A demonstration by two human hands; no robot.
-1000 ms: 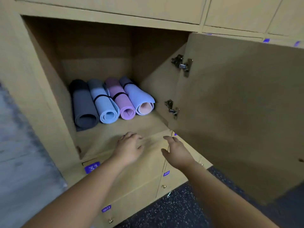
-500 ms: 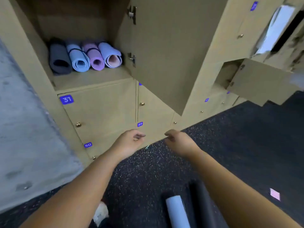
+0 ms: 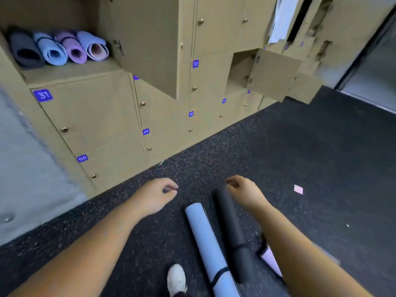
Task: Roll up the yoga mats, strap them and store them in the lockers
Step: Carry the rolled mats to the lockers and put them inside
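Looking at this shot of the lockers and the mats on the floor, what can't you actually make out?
Head view only:
- Pink mat: mostly behind the right forearm.
- Light blue mat and black mat: near ends cut off by the bottom edge.
- Far locker labels: too small to read.
- White shoe: partly cut off.

You face tan wooden lockers point(image 3: 102, 116) with small brass-coloured knobs point(image 3: 64, 129) and blue number tags point(image 3: 42, 95) lettered in white. In the open locker you see four rolled mats: charcoal point(image 3: 25, 52), light blue point(image 3: 52, 51), purple point(image 3: 72, 49) and lavender with a pink inside point(image 3: 94, 47). On the black, colour-flecked floor point(image 3: 321, 157) lie a pale blue roll point(image 3: 205, 236) with a black strap and a black roll point(image 3: 231, 228). Your shoe point(image 3: 176, 278) is white.
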